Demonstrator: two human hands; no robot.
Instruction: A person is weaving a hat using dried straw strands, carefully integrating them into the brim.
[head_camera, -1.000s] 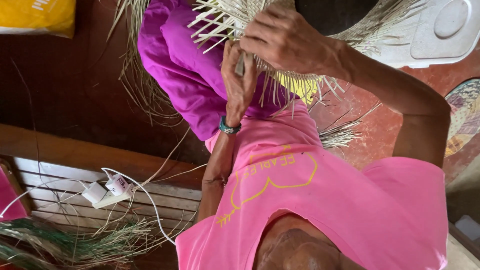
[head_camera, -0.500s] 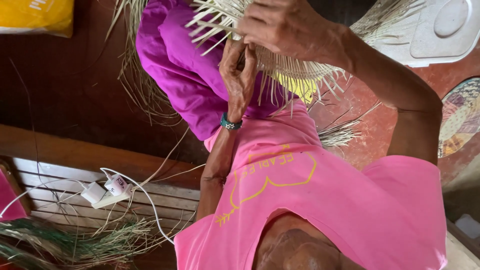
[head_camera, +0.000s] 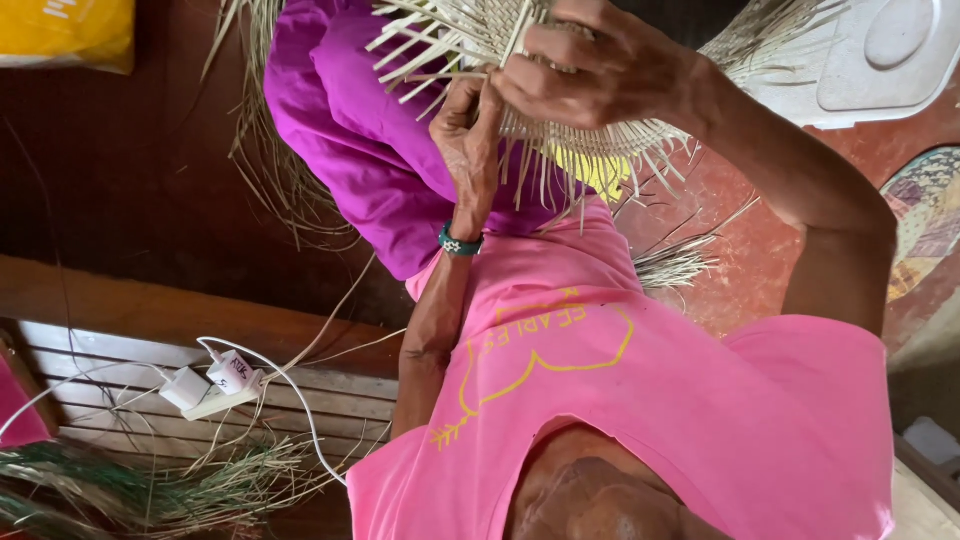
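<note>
Closest to the camera, a pink shirt (head_camera: 700, 400) with a yellow outline print fills the lower right of the view. Beside it at lower left a slatted wooden bench (head_camera: 330, 400) carries two white plug adapters (head_camera: 210, 385) with a white cable (head_camera: 300, 410) looping off them. A bundle of greenish and pale straw (head_camera: 150, 495) lies at the bench's edge. From the shirt the left forearm runs upward, a teal beaded bracelet (head_camera: 460, 242) round the wrist. The left hand (head_camera: 468, 130) is held upright with its fingers drawn together, pinching a few thin strands at the edge of the woven straw piece (head_camera: 590, 155). The right hand (head_camera: 590, 70) comes in from the right on a bent arm and lies over the top of the same piece, fingers curled down and gripping the weave just beside the left hand's fingertips. The woven straw piece sits in the lap on purple cloth (head_camera: 350, 140), with loose unwoven ends fanning out all round its rim and a patch of yellow showing below it. More loose straw (head_camera: 680, 262) trails onto the reddish floor (head_camera: 750, 270) to the right. Farther off, a white plastic object (head_camera: 870, 70) rests at the upper right, a patterned mat (head_camera: 925, 220) shows at the right edge, and a yellow bag (head_camera: 65, 30) lies in the upper left corner.
</note>
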